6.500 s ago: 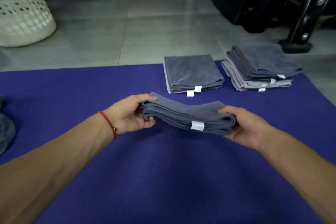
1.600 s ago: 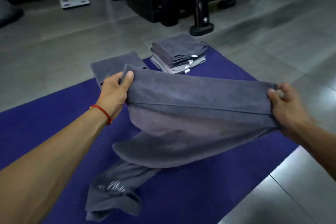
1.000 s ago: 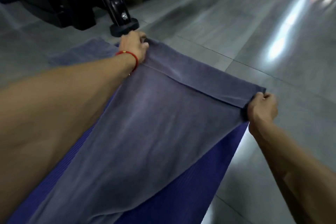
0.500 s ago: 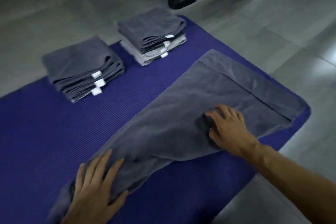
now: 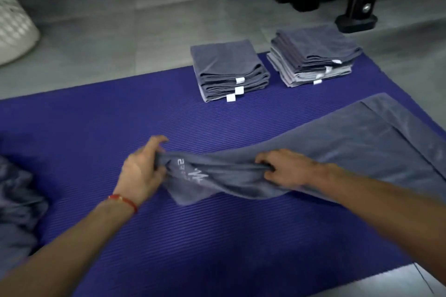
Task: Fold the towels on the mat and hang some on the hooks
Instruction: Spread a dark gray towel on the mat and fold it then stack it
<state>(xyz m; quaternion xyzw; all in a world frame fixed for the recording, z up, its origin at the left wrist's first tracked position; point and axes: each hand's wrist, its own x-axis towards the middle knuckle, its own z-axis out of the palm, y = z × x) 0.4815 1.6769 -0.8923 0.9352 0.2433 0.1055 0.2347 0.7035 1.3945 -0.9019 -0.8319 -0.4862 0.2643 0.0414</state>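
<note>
A long grey towel [image 5: 357, 137] lies across the right half of the purple mat [image 5: 120, 128], its far end flat and its near end bunched and lifted. My left hand [image 5: 142, 169] grips the near corner of that towel, beside some white lettering. My right hand [image 5: 284, 169] pinches the same near edge further right. Two stacks of folded grey towels stand at the mat's far side: the left stack [image 5: 229, 70] and the taller right stack [image 5: 313, 55]. No hooks are in view.
A heap of unfolded grey towels [image 5: 17, 202] lies at the mat's left edge. A white perforated basket [image 5: 12, 24] stands on the grey tile floor at far left. Black equipment with a stand foot [image 5: 357, 19] is behind the right stack.
Half a second ago both hands pressed flat on the spread towel. Now each has taken hold of the near end and lifted it off the mat; the view has swung left.
</note>
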